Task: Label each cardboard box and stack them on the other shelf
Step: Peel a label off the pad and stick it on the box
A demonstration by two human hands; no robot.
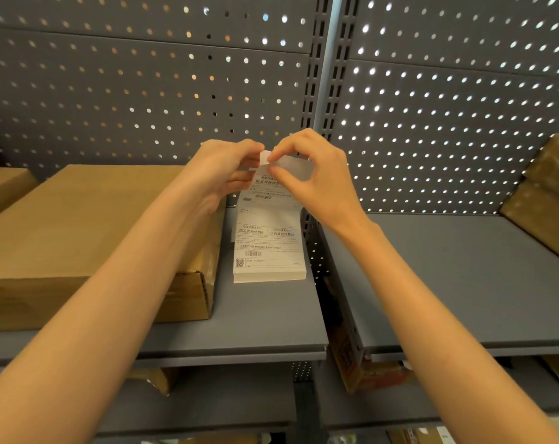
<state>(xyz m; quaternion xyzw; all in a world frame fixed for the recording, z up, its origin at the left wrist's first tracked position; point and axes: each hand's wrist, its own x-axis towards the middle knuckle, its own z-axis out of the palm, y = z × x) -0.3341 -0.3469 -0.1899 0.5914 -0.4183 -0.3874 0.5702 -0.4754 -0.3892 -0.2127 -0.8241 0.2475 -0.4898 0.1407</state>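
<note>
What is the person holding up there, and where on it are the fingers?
A shipping label, lifted above the label stack. Both the left hand and the right hand pinch its top edge, seemingly peeling the corner.

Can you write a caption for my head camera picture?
Both hands peel a label beside a cardboard box.

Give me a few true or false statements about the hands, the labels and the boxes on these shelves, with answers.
1. Both hands, left hand and right hand, pinch a label at its top. True.
2. The label stack lies on top of the big cardboard box. False: it lies on the left shelf beside the box.
3. Cardboard boxes sit at the right shelf's far right. True.
4. The big box already bears a label. False: none shows.
</note>
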